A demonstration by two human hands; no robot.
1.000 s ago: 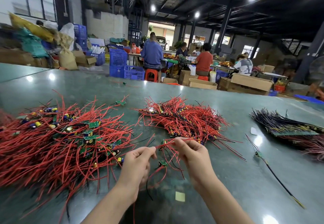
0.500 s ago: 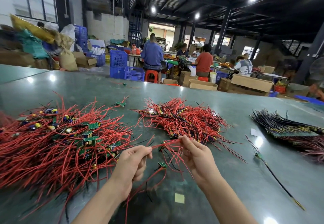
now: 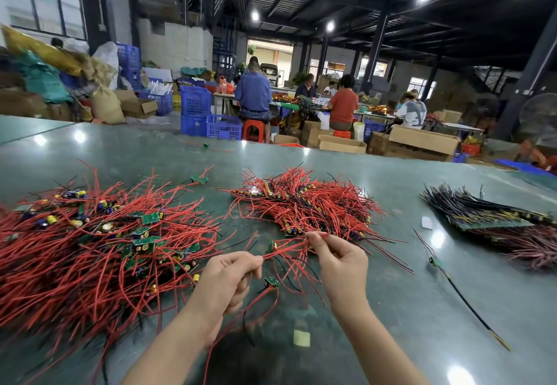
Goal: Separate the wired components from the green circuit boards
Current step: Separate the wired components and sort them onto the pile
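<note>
A big heap of red wires with small green circuit boards (image 3: pixel 90 252) covers the left of the green table (image 3: pixel 391 309). A second heap of red wired components (image 3: pixel 304 203) lies in the middle. My left hand (image 3: pixel 226 282) pinches one end of a bundle of red wires (image 3: pixel 286 249), and my right hand (image 3: pixel 340 259) pinches the other end near the middle heap. A small green board (image 3: pixel 271 282) hangs from the wires between my hands, and another (image 3: pixel 272 246) sits on the bundle.
A stack of black-wired boards (image 3: pixel 488 212) lies at the right, with a single black-wired board (image 3: pixel 435 262) loose beside it. A yellow paper scrap (image 3: pixel 301 338) lies near me. Beyond the table sit several workers among blue crates (image 3: pixel 196 104) and cardboard boxes (image 3: pixel 422 140).
My hands have drawn further apart, the left one moving left and down, stretching the red wire bundle between them. The small green board still dangles below.
</note>
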